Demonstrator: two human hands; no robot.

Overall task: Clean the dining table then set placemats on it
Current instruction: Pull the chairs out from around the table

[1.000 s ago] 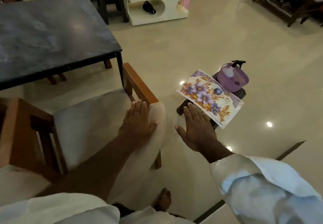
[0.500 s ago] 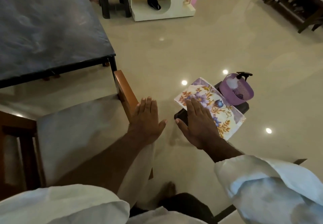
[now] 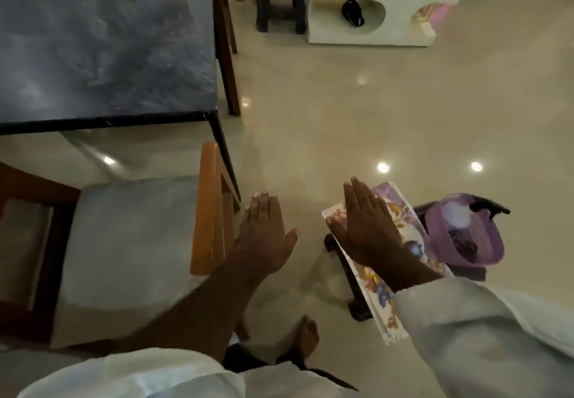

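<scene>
2 loose off-white sleeves, soft wrinkled fabric: right sleeve [image 3: 481, 329] runs to the wrist, left sleeve [image 3: 124, 376] stops high, forearm bare. Left hand [image 3: 264, 236] and right hand [image 3: 363, 226] are bare. 1 bare foot [image 3: 306, 335] shows beside dark cloth [image 3: 245, 358] under the off-white garment.

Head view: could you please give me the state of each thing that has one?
left hand, open, fingers straight, holding nothing.
right hand, open, flat over the placemats.
placemats, stacked on the dark stool, not yet on the dining table.
purple basket, upright on the stool, pump bottle inside.
chair, stands apart from the table.
</scene>
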